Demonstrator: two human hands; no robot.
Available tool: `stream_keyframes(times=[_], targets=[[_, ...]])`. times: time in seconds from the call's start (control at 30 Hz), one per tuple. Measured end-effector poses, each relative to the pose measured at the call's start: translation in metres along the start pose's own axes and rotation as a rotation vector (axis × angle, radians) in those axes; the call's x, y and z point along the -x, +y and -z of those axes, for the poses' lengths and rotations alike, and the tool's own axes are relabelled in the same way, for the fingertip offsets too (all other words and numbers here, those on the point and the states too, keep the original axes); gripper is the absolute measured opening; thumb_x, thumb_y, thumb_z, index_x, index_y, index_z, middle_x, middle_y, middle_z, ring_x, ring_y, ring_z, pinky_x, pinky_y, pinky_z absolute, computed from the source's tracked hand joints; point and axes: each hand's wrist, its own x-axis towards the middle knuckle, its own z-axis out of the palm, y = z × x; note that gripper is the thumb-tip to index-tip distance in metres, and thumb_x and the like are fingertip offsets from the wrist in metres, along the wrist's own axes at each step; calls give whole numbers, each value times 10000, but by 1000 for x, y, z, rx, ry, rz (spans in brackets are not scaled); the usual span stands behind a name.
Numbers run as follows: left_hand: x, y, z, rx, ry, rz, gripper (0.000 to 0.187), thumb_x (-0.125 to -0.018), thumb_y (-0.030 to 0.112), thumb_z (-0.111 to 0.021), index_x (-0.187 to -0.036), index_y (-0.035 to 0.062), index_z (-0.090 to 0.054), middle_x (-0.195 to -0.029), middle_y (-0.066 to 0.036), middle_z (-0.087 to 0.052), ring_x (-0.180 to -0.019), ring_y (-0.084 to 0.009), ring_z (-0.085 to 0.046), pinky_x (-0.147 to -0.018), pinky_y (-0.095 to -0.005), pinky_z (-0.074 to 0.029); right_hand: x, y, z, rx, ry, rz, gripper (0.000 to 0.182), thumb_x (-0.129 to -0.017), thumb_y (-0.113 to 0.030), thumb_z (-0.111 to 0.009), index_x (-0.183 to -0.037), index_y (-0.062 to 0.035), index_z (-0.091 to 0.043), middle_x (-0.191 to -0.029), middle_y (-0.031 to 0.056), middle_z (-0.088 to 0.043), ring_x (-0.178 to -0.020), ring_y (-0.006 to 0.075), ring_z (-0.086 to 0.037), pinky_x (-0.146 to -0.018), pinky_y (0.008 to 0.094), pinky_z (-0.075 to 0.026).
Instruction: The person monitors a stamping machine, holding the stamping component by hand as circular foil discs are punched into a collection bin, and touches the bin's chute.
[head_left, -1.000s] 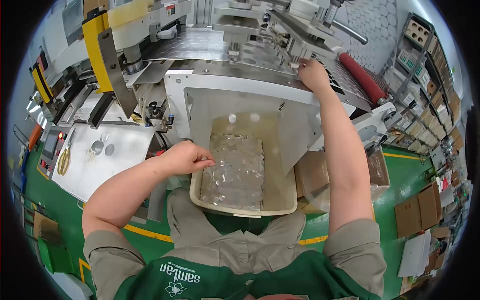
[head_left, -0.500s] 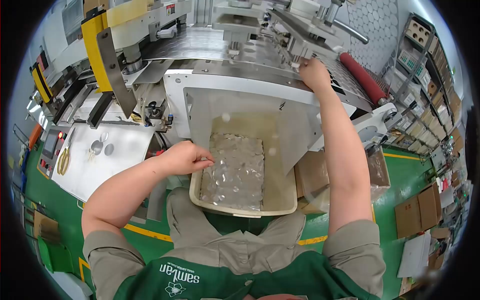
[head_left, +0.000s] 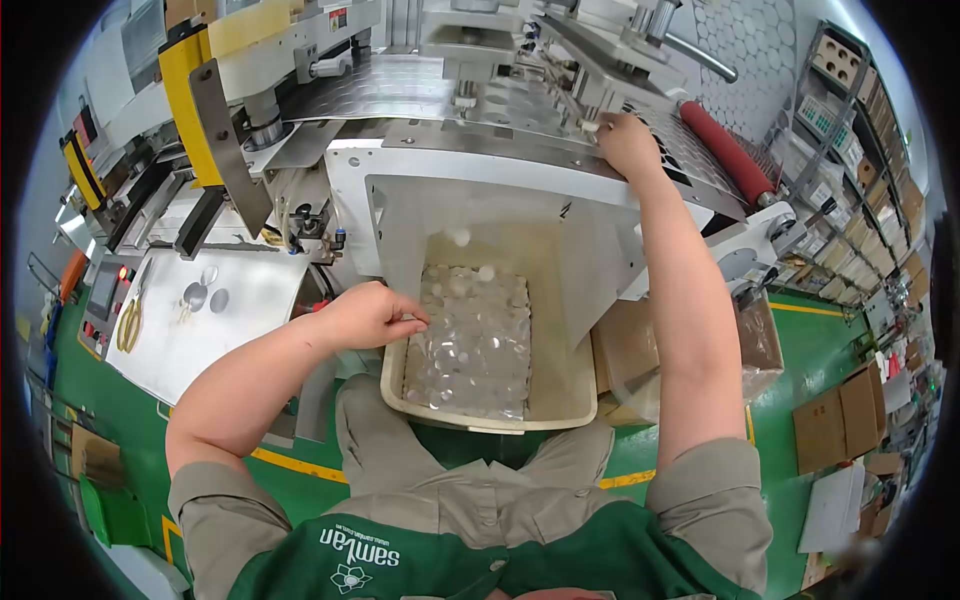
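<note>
My left hand (head_left: pixel 372 316) is closed, thumb against curled fingers, just over the left rim of a cream plastic bin (head_left: pixel 562 405); whatever the fingertips pinch is hidden. Inside that bin lies a thick layer of clear round discs (head_left: pixel 470 345), with a few loose discs in the air above it. My right hand (head_left: pixel 630 148) reaches up to the machine's right end, fingers curled at a small pale fitting beside a sheet punched with round holes (head_left: pixel 680 150). A red roller (head_left: pixel 727 155) lies to the right of this hand.
A white side table (head_left: pixel 225 335) at left holds yellow-handled scissors (head_left: pixel 130 325) and a few discs. The machine's white frame (head_left: pixel 480 165) spans above the bin. Cardboard boxes (head_left: pixel 625 345) stand right of the bin; shelves (head_left: pixel 840 120) line the far right.
Both hands hold nearly the same positions. The loose discs above the pile have shifted, with another one now showing over the layer in the bin.
</note>
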Motion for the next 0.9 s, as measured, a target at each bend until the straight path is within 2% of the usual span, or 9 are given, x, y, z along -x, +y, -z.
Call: stream_keyframes(times=[0.13,0.23,0.27,0.4,0.5,0.6,0.7,0.77,0.9], targets=[[1,3,2,0,-17,18,201,-854,253,-658,-1019,158,-722,-652,-93,-629,-601,-266,-601,-595,-377,-484,-3,-5,0,-27,251,-44,416,-889,-261,-474,-1233,-56,-586,-959,214,-689,-974,379,-644,-891,473,-471],[0,-4,-4,57,29,-26,201,-854,251,-659,-1019,154,-721,-663,-97,-633,-605,-264,-604,-602,-376,-487,1,-2,0,68,36,48,366,-878,-266,-476,-1135,-66,-643,-990,199,-688,-956,385,-648,-863,472,-482],[-1,-5,-4,68,20,-22,202,-855,250,-660,-1020,152,-720,-666,-96,-634,-604,-263,-602,-605,-375,-487,-2,-4,0,118,27,-43,350,-873,-271,-486,-1101,-69,-659,-1003,191,-687,-950,373,-652,-855,467,-485],[0,3,2,-1,-28,18,208,-865,250,-654,-1036,148,-712,-658,-97,-629,-598,-257,-601,-605,-366,-487,-5,-3,-3,28,217,-69,349,-874,-262,-487,-1122,-89,-662,-1008,204,-684,-949,370,-652,-872,465,-482],[0,-3,-3,61,9,-21,205,-867,242,-650,-1039,149,-710,-675,-94,-641,-622,-258,-617,-617,-363,-493,-2,0,-4,24,36,40,352,-870,-250,-484,-1125,-89,-665,-1009,213,-682,-964,381,-649,-897,459,-483],[0,3,2,4,-35,17,215,-864,242,-655,-1042,135,-708,-716,-101,-661,-644,-262,-628,-628,-367,-498,-5,-3,-2,-11,221,-89,388,-867,-254,-482,-1174,-73,-636,-1004,216,-680,-956,392,-645,-888,469,-480],[0,-6,-4,78,11,-33,220,-863,241,-657,-1043,125,-708,-727,-106,-667,-659,-262,-636,-639,-367,-503,-6,-1,-2,-48,126,-100,401,-858,-257,-492,-1185,-65,-625,-992,222,-680,-947,393,-646,-883,467,-481],[0,-4,-3,75,19,-42,233,-862,239,-658,-1055,118,-703,-764,-113,-680,-691,-266,-653,-662,-361,-515,-4,4,-6,84,47,12,390,-855,-250,-491,-1167,-64,-633,-956,217,-686,-957,389,-645,-900,469,-471],[1,-2,-1,33,4,-31,241,-863,240,-655,-1071,126,-699,-776,-120,-682,-718,-269,-658,-684,-368,-518,-4,-5,-1,-4,221,-62,412,-883,-246,-470,-1242,-85,-589,-967,209,-689,-957,381,-648,-901,471,-467]])
